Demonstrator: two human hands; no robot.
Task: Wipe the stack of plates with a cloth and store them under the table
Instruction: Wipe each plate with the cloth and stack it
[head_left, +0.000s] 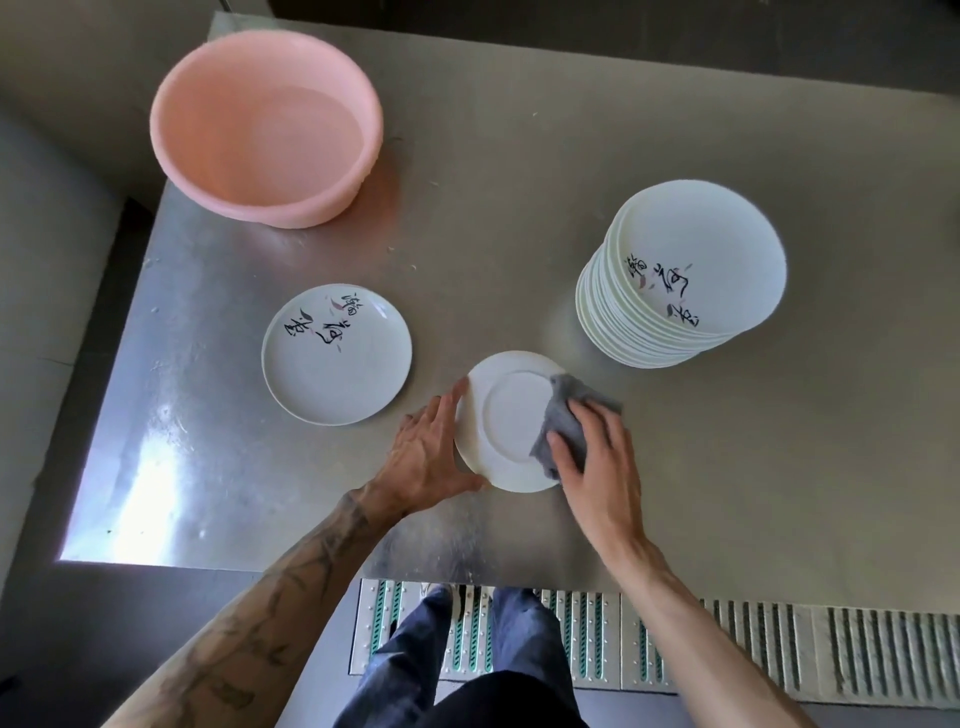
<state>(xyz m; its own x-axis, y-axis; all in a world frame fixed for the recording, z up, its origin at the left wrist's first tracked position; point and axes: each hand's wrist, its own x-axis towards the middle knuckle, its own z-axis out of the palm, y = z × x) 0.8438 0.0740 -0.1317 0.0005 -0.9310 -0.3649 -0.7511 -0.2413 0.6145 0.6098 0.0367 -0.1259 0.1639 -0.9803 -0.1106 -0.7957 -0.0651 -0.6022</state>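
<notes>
The right hand's (602, 467) fingers (592, 421) are curled over a bunched grey cloth (563, 415), with the thumb pinned against its near fold, so that the soft, matte fabric is gripped and pressed onto the right side of an upturned plate (506, 421). The left hand's (426, 457) fingers (451, 399) are held nearly straight along the plate's left rim and the thumb is laid against the near edge. Nothing is clasped there; the plate appears to be braced only, presumably to stop it sliding on the smooth metal under the wiping pressure.

The plate is lying near the table's front edge, face down. Its raised foot ring and plain, glossy white underside are exposed, so the back is judged to be the side being wiped.

To its left, apart, a single plate (336, 358) is set face up with brushed black lettering showing, probably one already wiped. Far right, the tall stack of plates (691, 270) is leaning slightly. At the far left a round pink plastic basin (265, 124) of water is kept. All are borne by a scuffed, reflective steel table (519, 182).
</notes>
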